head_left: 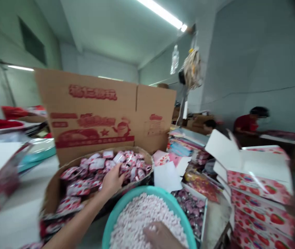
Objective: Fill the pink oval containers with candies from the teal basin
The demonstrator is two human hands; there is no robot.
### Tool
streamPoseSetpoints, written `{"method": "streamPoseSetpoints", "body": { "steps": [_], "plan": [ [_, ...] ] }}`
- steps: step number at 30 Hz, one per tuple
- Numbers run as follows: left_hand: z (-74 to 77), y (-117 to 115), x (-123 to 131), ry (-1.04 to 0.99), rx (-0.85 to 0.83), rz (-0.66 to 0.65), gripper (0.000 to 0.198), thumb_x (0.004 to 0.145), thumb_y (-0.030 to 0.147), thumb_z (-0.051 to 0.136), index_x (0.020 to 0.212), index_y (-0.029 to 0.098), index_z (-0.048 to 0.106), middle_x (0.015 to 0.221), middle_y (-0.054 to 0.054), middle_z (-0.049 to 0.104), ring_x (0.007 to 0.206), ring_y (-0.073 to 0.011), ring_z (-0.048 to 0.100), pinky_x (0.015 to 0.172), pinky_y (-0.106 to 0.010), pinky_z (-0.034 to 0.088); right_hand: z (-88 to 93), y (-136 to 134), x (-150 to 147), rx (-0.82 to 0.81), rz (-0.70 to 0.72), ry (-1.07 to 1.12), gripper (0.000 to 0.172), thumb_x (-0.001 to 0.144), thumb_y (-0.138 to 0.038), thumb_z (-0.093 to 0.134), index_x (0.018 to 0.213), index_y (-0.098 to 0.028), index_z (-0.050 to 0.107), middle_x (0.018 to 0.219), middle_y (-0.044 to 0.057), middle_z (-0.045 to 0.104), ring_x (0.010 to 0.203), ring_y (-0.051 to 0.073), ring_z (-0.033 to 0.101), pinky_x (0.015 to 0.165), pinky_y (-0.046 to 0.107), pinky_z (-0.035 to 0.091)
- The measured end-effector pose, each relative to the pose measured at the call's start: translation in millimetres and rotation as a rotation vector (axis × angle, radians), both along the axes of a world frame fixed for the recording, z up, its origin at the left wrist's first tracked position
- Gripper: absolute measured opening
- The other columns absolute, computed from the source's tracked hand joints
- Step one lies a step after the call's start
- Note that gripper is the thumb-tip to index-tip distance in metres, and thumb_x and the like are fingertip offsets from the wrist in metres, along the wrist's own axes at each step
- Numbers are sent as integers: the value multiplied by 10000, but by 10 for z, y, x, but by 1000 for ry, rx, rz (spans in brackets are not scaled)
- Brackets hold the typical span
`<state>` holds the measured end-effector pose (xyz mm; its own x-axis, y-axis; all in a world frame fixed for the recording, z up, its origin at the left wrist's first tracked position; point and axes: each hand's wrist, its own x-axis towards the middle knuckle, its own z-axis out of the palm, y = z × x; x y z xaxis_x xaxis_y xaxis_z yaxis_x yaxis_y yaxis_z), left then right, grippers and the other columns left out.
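Left hand (112, 180), ten o'clock, fingers (118, 173) half-curled over red-and-white foil packets (85, 174) in the brown cardboard box (52, 188), seemingly scooping; right hand (160, 237), six o'clock, rests on pale pink candies (139, 214) in the teal plastic basin (126, 199); both grips hidden

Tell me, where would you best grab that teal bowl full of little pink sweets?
Probably take the teal bowl by its rim, one hand on each side, coming from the near edge. It is wide, round and heaped with sweets, so a one-sided lift would likely tip it. The right hand rests on the sweets near the front.
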<state>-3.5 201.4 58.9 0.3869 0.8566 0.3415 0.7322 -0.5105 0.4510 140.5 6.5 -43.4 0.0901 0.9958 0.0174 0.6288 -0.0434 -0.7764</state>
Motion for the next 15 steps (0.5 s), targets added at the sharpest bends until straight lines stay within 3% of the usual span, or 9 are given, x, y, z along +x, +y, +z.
{"method": "streamPoseSetpoints", "body": {
  "steps": [1, 4, 6, 9, 12, 15],
  "plan": [
    [31, -119, -69, -30, 25, -12, 401, 849, 282, 511, 1244, 240, 460, 1220, -54, 624, 1118, -219, 585, 909, -295, 430, -18, 15, -9, -50, -36, 95, 424, 944, -499, 411, 757, -152, 568, 687, 7, 567, 628, 138, 578, 570, 266, 484],
    [91, -644, -230, -403, 66, -122, 405, 824, 386, 581, 1181, 217, 494, 1155, -70, 642, 1050, -229, 610, 901, -323, 454, 7, 9, 1, -226, -287, 805, 478, 789, -662, 539, 679, -198, 500, 600, -28, 491, 481, 113, 499, 419, 215, 395],
    [76, -1066, -290, -690, -109, -156, 422, 811, 383, 609, 1175, 210, 487, 1141, -72, 648, 1031, -217, 621, 897, -326, 472, 68, -7, 37, -381, -342, 1078, 456, 766, -647, 586, 697, -203, 503, 576, -46, 476, 374, 81, 403, 336, 194, 329],
    [-12, -1626, -315, -1071, -479, -113, 448, 782, 367, 649, 1167, 174, 522, 1148, -93, 662, 1064, -230, 620, 918, -337, 478, 148, -4, 107, -567, -439, 1482, 377, 859, -543, 548, 724, -198, 482, 543, -49, 481, 311, 46, 315, 274, 144, 221],
    [-121, -1961, -295, -1311, -780, -24, 454, 753, 347, 673, 1146, 139, 576, 1093, -106, 693, 1073, -261, 623, 923, -360, 482, 181, 12, 165, -539, -399, 1671, 307, 940, -409, 475, 723, -191, 460, 536, -39, 470, 338, 38, 355, 285, 108, 208],
    [-218, -2088, -272, -1416, -922, 40, 468, 744, 332, 680, 1155, 131, 583, 1073, -105, 704, 1020, -263, 649, 897, -364, 498, 196, 1, 202, -508, -364, 1751, 265, 976, -332, 393, 762, -192, 464, 578, -20, 494, 374, 54, 408, 285, 109, 208]
  ]
}}
